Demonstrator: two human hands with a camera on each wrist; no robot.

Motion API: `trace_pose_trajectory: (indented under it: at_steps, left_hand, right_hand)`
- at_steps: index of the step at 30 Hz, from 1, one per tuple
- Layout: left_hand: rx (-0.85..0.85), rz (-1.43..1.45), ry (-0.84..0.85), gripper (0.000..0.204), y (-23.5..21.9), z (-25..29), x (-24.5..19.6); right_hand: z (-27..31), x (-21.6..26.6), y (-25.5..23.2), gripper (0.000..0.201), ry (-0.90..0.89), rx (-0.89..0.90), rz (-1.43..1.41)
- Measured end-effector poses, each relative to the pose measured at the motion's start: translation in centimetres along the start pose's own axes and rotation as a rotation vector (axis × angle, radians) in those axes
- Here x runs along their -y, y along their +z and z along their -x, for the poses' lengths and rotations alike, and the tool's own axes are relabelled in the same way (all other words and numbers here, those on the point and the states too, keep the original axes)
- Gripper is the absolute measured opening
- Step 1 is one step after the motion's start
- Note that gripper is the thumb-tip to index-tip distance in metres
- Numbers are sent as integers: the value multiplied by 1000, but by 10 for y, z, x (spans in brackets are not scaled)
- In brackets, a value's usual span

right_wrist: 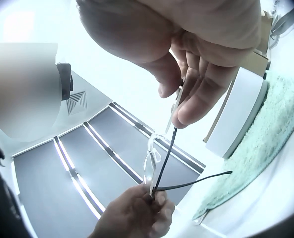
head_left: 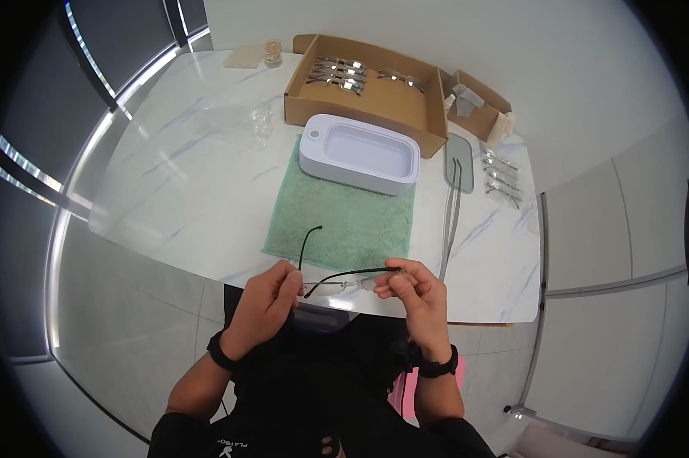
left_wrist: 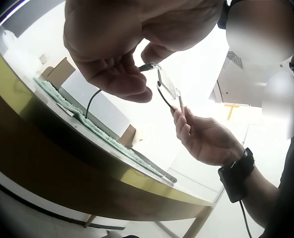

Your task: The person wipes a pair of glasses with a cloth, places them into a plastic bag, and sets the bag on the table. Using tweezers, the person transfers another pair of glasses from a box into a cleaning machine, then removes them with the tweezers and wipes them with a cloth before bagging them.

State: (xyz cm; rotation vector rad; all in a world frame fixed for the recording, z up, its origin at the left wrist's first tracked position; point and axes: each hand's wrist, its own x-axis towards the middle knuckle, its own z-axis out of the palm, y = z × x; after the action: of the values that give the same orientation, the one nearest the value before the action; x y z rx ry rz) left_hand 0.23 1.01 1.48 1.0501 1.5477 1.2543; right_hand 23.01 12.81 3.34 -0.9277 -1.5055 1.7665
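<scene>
Both hands hold one pair of glasses (head_left: 360,272) with thin dark temples, just over the table's front edge. My left hand (head_left: 264,305) pinches it at one end of the frame, by the hinge; the temple on that side points away over the towel. At the opposite end, my right hand (head_left: 421,301) grips the frame between thumb and fingers, covering part of that lens. The other temple lies folded across the front. Clear lenses (left_wrist: 167,83) show between the hands in the left wrist view. In the right wrist view, a pale nose bridge (right_wrist: 154,141) shows between them.
A lavender tub-shaped device (head_left: 360,179) stands on a green towel (head_left: 337,221). Behind it, a cardboard box (head_left: 394,107) holds several glasses. Long tweezers (head_left: 451,221) lie across a grey tray (head_left: 466,164) at right, near several wrapped glasses (head_left: 502,179). Clear plastic (head_left: 260,122) lies left.
</scene>
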Motion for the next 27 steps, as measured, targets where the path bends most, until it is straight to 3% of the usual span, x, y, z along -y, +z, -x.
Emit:
trace_pose_trajectory:
  at_steps: [12, 15, 21, 24, 27]
  left_hand:
    - [-116, -263, 255, 23, -2, 3, -24]
    - [-43, -328, 231, 27, -8, 8, -35]
    - [-14, -232, 312, 37, -10, 9, -30]
    - [-3, -194, 333, 31, -8, 7, -33]
    - [50, -46, 284, 38, -7, 5, -31]
  right_hand:
    - [-3, 6, -4, 26, -22, 18, -146]
    - [-4, 8, -4, 26, -33, 56, -208]
    - [-10, 10, -2, 28, -23, 93, -238]
    - [-11, 10, 3, 28, 25, 61, -212]
    - [-12, 7, 7, 28, 21, 50, -94]
